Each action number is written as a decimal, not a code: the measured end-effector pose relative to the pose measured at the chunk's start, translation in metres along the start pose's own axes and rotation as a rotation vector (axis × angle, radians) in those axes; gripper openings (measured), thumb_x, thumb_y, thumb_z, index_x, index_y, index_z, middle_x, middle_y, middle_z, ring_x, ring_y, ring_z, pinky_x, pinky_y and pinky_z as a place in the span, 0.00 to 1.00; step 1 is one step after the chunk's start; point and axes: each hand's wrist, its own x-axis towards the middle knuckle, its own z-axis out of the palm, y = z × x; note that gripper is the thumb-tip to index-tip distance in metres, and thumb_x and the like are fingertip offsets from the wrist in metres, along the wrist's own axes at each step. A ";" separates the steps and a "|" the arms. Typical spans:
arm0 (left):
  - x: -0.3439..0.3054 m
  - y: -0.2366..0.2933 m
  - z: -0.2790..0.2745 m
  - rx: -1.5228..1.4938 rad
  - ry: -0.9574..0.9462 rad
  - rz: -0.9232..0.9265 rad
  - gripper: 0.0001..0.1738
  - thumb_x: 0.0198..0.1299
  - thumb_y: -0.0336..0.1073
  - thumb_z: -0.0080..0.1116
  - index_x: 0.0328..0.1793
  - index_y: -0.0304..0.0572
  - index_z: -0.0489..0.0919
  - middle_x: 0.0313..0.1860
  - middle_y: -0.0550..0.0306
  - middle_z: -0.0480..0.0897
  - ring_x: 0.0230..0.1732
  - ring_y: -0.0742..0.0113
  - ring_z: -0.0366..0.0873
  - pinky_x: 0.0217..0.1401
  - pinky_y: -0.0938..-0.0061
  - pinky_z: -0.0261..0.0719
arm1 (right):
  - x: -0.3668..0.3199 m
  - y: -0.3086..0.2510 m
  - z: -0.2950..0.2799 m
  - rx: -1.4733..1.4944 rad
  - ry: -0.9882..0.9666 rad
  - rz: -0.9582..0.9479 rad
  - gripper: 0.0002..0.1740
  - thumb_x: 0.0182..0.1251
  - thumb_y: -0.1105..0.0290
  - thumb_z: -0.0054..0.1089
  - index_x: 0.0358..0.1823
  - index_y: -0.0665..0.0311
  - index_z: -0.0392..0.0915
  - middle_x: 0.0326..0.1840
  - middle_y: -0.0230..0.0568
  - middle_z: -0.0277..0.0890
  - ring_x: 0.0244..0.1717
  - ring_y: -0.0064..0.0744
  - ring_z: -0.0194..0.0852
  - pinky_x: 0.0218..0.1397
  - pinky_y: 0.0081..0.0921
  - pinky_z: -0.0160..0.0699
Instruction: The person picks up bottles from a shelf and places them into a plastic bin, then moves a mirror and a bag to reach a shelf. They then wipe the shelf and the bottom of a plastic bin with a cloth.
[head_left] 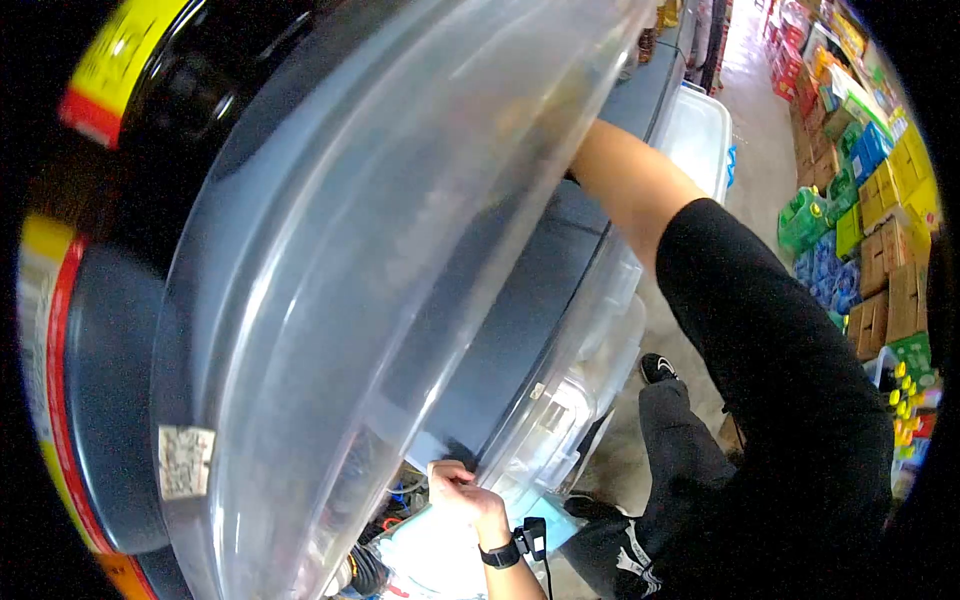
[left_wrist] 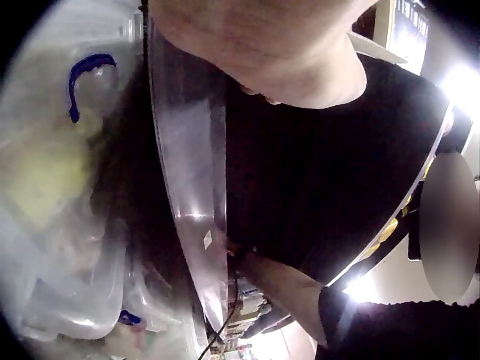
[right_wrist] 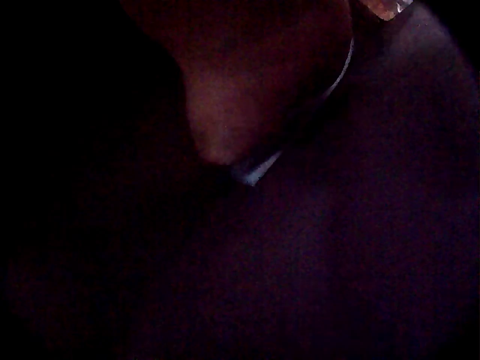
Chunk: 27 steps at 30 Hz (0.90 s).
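A large clear plastic cover [head_left: 400, 250] fills the middle of the head view, curved and close to the camera. My left hand [head_left: 468, 492], with a black strap at its wrist, is at the near corner of a dark grey surface [head_left: 520, 310], fingers bent. In the left wrist view that hand [left_wrist: 285, 52] lies over the upper end of a clear plastic side [left_wrist: 196, 165]; its fingertips are hidden. My right forearm [head_left: 630, 165] reaches behind the cover. The right hand [right_wrist: 255, 82] shows dimly beside a thin pale edge [right_wrist: 262, 169]; I cannot tell what it holds.
Clear bins [head_left: 560, 420] stand beside the dark surface, and a white-lidded one [head_left: 700, 140] lies further off. Across the aisle are stacked cartons [head_left: 880, 260] and green jugs [head_left: 803, 218]. Dark containers with red and yellow bands [head_left: 110, 400] crowd the left.
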 end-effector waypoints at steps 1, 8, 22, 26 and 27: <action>0.001 0.000 0.000 0.023 -0.016 -0.007 0.31 0.75 0.52 0.38 0.20 0.39 0.62 0.19 0.56 0.65 0.24 0.67 0.61 0.31 0.71 0.57 | 0.001 -0.002 0.002 -0.002 -0.004 -0.001 0.37 0.78 0.40 0.32 0.77 0.57 0.47 0.80 0.39 0.40 0.78 0.36 0.35 0.81 0.38 0.39; 0.003 0.002 -0.005 0.113 -0.122 -0.054 0.31 0.75 0.53 0.38 0.20 0.40 0.62 0.19 0.56 0.65 0.25 0.65 0.62 0.33 0.68 0.59 | 0.008 -0.003 0.008 0.009 -0.023 -0.012 0.38 0.78 0.39 0.31 0.78 0.57 0.45 0.81 0.38 0.38 0.79 0.36 0.32 0.82 0.38 0.37; 0.003 -0.003 -0.001 0.099 -0.141 -0.007 0.34 0.76 0.60 0.32 0.21 0.43 0.63 0.21 0.59 0.63 0.27 0.68 0.59 0.35 0.70 0.55 | 0.006 -0.002 0.024 0.026 -0.065 -0.018 0.40 0.78 0.38 0.30 0.80 0.57 0.42 0.83 0.38 0.34 0.81 0.36 0.28 0.83 0.37 0.34; 0.002 -0.003 -0.003 0.075 -0.137 -0.016 0.34 0.76 0.57 0.33 0.21 0.39 0.63 0.21 0.55 0.67 0.27 0.64 0.63 0.36 0.68 0.60 | -0.001 -0.011 0.033 0.023 -0.080 -0.032 0.41 0.78 0.37 0.30 0.80 0.56 0.41 0.83 0.38 0.32 0.82 0.35 0.27 0.84 0.37 0.33; 0.003 -0.002 -0.003 0.071 -0.130 -0.033 0.35 0.76 0.58 0.33 0.21 0.39 0.63 0.21 0.55 0.67 0.27 0.64 0.63 0.36 0.68 0.60 | -0.003 -0.014 0.036 0.018 -0.086 -0.035 0.41 0.78 0.37 0.29 0.81 0.56 0.41 0.84 0.38 0.32 0.82 0.35 0.26 0.84 0.37 0.32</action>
